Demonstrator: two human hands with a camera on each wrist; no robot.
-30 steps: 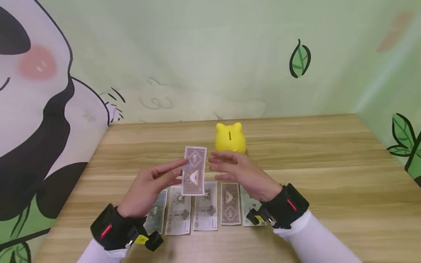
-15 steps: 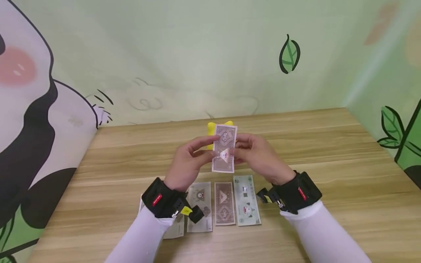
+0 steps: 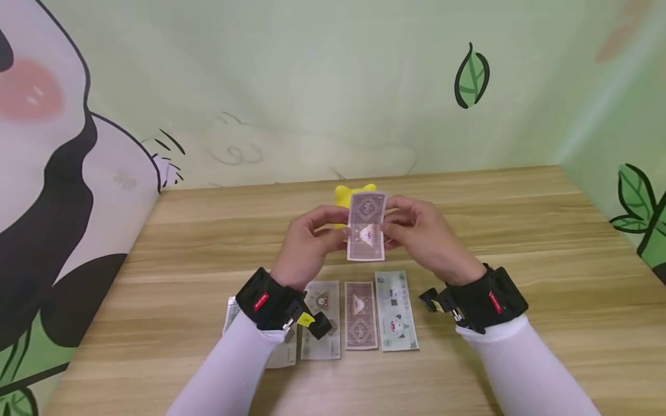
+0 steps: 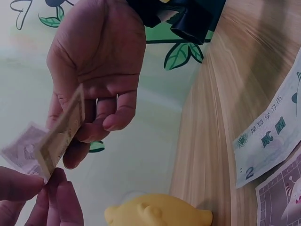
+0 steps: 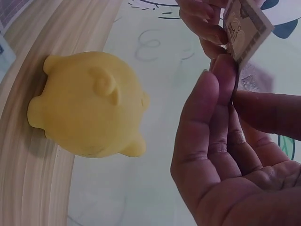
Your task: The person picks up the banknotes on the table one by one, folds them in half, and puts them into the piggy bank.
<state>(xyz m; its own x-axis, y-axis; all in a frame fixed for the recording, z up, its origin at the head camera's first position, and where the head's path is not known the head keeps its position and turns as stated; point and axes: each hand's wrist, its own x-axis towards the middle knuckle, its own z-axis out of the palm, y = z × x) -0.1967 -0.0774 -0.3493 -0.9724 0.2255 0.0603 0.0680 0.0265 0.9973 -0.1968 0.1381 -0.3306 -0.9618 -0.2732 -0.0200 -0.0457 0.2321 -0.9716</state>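
A purple-brown play banknote [image 3: 366, 225] is held upright between both hands, in front of the yellow piggy bank [image 3: 343, 196]. My left hand [image 3: 307, 248] pinches its left edge between thumb and fingers. My right hand [image 3: 432, 240] pinches the right edge, thumb on the near side. The left wrist view shows the banknote [image 4: 61, 136] nearly edge-on, with a paler purple printed piece [image 4: 26, 148] behind it. In the right wrist view the piggy bank [image 5: 94, 103] stands on the table beside the right hand [image 5: 225, 155]. The banknote hides much of the piggy bank in the head view.
Several banknotes lie in a row on the wooden table [image 3: 520, 242]: a green one [image 3: 397, 312], a purple-brown one [image 3: 360, 316] and a grey one [image 3: 321, 341] among them. My left forearm covers part of the row. A panda-print wall [image 3: 291, 86] stands behind the table.
The banknote has moved right and away from me, now overlapping the piggy bank. My right hand, apart from it a second ago, has taken hold of its right edge.
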